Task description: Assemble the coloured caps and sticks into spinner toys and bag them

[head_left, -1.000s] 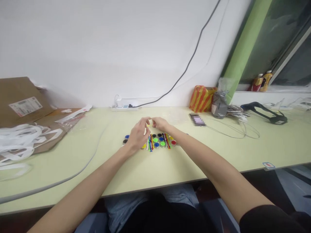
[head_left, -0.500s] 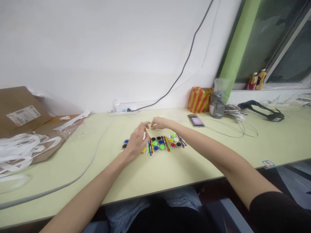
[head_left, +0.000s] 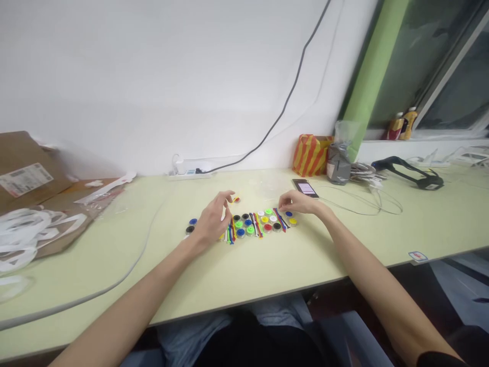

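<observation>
Small round pieces with blue, black, green, yellow, white and red tops [head_left: 250, 230] stand in a band on the pale yellow-green flat tabletop [head_left: 214, 285], the band's long axis running left to right before the person. Between groups of them lie three bundles of thin, multicoloured plastic-looking strips: the left bundle [head_left: 231, 232] points almost straight toward the table's front edge, while the middle bundle [head_left: 256, 225] and right bundle [head_left: 280, 219] slant, near ends farther right. A small red-and-yellow piece [head_left: 236, 200] lies beyond the band, just beside the left fingertips; contact is unclear. The hands are well apart. The left hand [head_left: 213, 218] angles forward and rightward over the band's left part, thumb and forefinger parted. The right hand [head_left: 298, 202] is bent leftward at the wrist, fingers curled down by the right bundle's far end; whether they grip anything cannot be told.
</observation>
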Action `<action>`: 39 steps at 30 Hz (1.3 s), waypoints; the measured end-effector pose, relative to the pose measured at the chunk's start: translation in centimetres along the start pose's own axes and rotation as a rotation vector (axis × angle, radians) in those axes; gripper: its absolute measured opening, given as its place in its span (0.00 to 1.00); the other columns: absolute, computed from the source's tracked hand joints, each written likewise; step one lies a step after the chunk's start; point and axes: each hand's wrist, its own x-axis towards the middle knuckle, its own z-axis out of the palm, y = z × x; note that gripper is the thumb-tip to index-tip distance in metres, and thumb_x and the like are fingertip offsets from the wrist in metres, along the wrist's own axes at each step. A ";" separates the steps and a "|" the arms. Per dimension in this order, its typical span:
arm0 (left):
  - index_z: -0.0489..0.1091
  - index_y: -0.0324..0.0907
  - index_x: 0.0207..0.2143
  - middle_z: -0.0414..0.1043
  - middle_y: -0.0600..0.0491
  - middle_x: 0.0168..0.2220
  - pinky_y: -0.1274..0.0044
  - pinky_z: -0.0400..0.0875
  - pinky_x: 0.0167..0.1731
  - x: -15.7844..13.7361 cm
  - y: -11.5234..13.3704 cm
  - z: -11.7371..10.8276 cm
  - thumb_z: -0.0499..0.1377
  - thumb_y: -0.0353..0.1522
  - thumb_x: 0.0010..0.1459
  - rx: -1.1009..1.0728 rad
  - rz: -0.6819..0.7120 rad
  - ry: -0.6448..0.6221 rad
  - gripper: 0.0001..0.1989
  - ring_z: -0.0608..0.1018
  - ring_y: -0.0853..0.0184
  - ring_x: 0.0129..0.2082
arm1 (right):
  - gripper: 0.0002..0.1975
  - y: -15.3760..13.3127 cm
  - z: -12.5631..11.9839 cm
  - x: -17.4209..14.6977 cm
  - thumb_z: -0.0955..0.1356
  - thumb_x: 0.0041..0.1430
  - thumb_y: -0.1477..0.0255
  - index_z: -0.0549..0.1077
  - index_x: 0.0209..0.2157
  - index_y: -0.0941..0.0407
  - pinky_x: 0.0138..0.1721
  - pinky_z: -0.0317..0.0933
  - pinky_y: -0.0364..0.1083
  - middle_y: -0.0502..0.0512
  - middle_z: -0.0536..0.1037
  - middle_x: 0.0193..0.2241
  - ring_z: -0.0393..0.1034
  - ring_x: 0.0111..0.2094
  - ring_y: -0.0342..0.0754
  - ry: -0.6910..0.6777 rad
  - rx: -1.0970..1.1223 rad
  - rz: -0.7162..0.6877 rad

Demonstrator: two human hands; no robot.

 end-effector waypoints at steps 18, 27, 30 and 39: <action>0.59 0.46 0.58 0.70 0.51 0.45 0.71 0.68 0.46 -0.1 0.3 0.1 0.51 0.28 0.66 -0.029 0.043 -0.022 0.19 0.73 0.66 0.42 | 0.20 -2.8 0.4 -1.0 0.73 0.50 0.56 0.77 0.34 0.60 0.29 0.62 0.43 0.56 0.78 0.28 0.70 0.29 0.45 0.238 0.222 0.058; 0.64 0.44 0.53 0.72 0.50 0.44 0.69 0.68 0.45 -0.2 0.4 0.3 0.60 0.41 0.64 -0.032 0.055 -0.014 0.19 0.74 0.63 0.42 | 0.19 -11.6 6.1 2.2 0.76 0.49 0.57 0.76 0.34 0.58 0.29 0.66 0.43 0.53 0.79 0.28 0.71 0.26 0.43 0.217 0.571 -0.230; 0.66 0.44 0.51 0.73 0.50 0.43 0.70 0.69 0.44 -0.2 0.1 0.1 0.59 0.41 0.65 -0.070 0.071 -0.065 0.17 0.74 0.63 0.42 | 0.18 -11.3 6.9 2.2 0.76 0.49 0.58 0.76 0.34 0.58 0.29 0.66 0.43 0.53 0.79 0.27 0.73 0.27 0.44 0.191 0.595 -0.218; 0.66 0.44 0.50 0.73 0.50 0.40 0.70 0.69 0.44 -0.2 1.6 0.1 0.55 0.37 0.68 -0.070 0.121 -0.027 0.12 0.75 0.64 0.40 | 0.19 -11.4 5.8 0.8 0.75 0.52 0.57 0.78 0.38 0.58 0.28 0.65 0.43 0.56 0.81 0.31 0.75 0.29 0.46 0.190 0.550 -0.210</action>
